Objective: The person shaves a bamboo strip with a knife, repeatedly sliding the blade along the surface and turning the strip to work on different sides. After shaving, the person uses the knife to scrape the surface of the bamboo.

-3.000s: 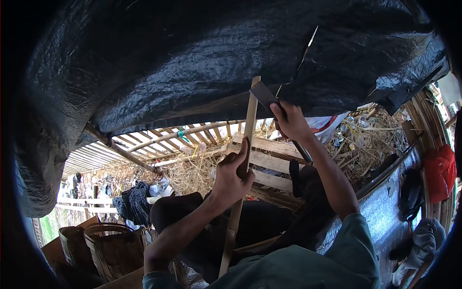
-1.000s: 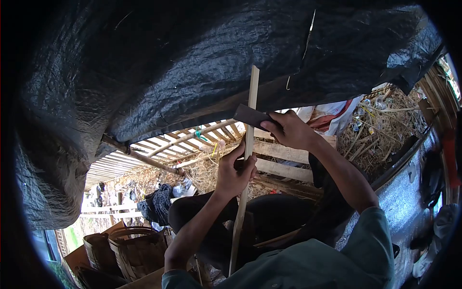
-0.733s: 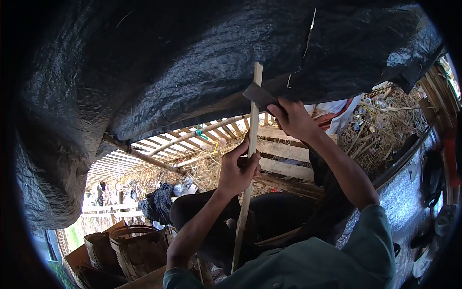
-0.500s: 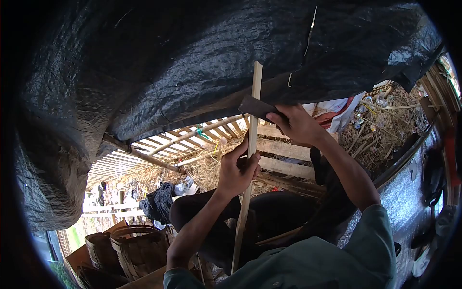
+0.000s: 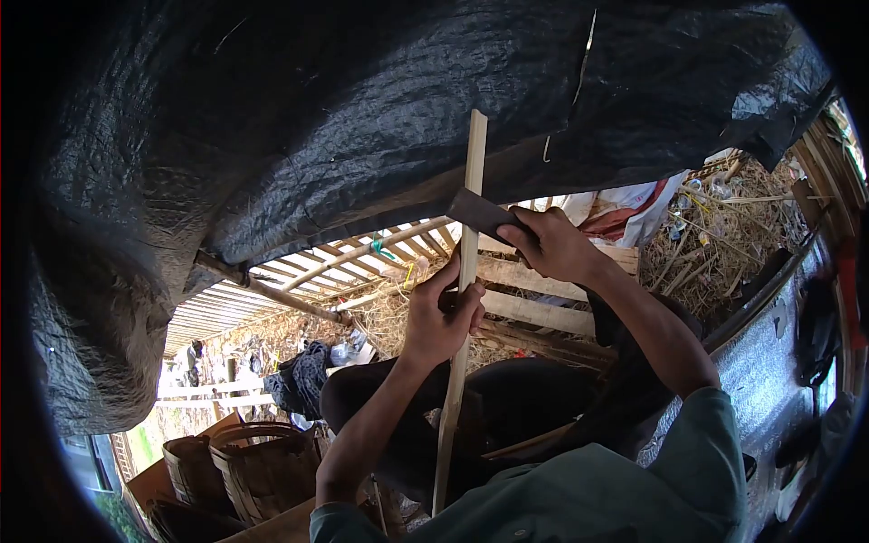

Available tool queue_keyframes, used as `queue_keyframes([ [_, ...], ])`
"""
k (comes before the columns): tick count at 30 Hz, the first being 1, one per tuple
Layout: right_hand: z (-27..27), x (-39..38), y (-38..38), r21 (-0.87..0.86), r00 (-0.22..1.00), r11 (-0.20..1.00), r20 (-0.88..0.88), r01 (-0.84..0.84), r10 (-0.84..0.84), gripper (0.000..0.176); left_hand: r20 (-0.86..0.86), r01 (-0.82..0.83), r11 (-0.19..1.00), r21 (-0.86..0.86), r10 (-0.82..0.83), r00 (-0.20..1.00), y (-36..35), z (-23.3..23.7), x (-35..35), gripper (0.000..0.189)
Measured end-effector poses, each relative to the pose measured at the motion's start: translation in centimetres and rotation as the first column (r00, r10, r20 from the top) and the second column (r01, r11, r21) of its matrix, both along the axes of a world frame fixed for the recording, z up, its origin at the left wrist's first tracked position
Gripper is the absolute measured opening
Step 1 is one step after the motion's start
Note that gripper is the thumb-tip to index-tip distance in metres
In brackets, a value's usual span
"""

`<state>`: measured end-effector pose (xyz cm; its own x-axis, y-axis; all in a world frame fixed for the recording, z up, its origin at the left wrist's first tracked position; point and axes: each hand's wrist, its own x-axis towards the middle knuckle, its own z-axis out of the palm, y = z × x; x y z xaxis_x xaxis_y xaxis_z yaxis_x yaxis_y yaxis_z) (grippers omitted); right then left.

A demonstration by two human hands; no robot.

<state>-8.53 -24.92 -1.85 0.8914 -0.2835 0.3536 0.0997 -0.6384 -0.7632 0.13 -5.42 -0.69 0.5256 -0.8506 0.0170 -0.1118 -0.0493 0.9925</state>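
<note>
A long pale bamboo strip (image 5: 476,163) rises at a slight tilt from my lap, its far end in front of the black plastic sheet. My left hand (image 5: 439,312) is closed around the strip near its middle, thumb along the near side. In my right hand (image 5: 554,244) is a broad, dark, square-ended knife (image 5: 484,215), its handle hidden by the fingers. The blade lies across the strip above my left hand and appears to touch it.
Black plastic sheeting (image 5: 380,118) hangs low across the top. Woven baskets (image 5: 262,471) stand at lower left. Wooden slats (image 5: 534,312) lie beyond my knees, with straw and litter (image 5: 706,235) to the right. A bamboo pole (image 5: 281,290) runs along a slatted fence.
The bamboo strip has shifted slightly left, and its top is a little higher. My right hand and the knife have tilted and dropped slightly. My left hand keeps its grip.
</note>
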Motion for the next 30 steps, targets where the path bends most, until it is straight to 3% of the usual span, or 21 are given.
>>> queue_keyframes([
  [4, -0.1, 0.5, -1.1, 0.039, 0.992, 0.994, 0.072, 0.101, -0.104, 0.029, -0.019, 0.021, 1.0, -0.02, -0.021, 1.0, -0.2, 0.3, -0.4, 0.05],
  [5, 0.6, 0.4, -1.4, 0.165, 0.985, 0.973, -0.079, 0.164, -0.153, 0.032, -0.028, 0.031, 0.999, -0.024, -0.031, 0.999, -0.3, 0.3, -0.5, 0.05],
  [8, -0.1, 0.9, -2.8, 0.038, 0.972, 0.971, 0.024, 0.234, -0.235, 0.037, -0.009, 0.045, 0.999, -0.015, -0.045, 0.999, -0.8, 0.2, -1.1, 0.052],
  [15, -0.1, 1.1, -3.5, 0.026, 0.968, 0.97, 0.062, 0.243, -0.244, 0.035, 0.049, 0.065, 0.998, 0.005, -0.065, 0.997, -1.0, 0.4, -1.2, 0.052],
  [21, 0.2, 1.3, -3.4, 0.056, 0.967, 0.969, 0.073, 0.239, -0.243, 0.035, -0.056, 0.02, 1.0, -0.022, -0.021, 0.998, -1.2, 1.0, -1.3, 0.048],
  [27, 0.4, 1.4, -3.2, 0.149, 0.973, 0.962, -0.007, 0.23, -0.232, 0.037, -0.023, 0.009, 1.0, -0.03, -0.01, 1.0, -1.1, 0.8, -1.1, 0.048],
  [30, 0.2, 1.5, -3.1, 0.066, 0.977, 0.975, 0.014, 0.213, -0.214, 0.035, -0.013, 0.02, 1.0, -0.004, -0.02, 1.0, -1.1, 0.8, -1.1, 0.051],
])
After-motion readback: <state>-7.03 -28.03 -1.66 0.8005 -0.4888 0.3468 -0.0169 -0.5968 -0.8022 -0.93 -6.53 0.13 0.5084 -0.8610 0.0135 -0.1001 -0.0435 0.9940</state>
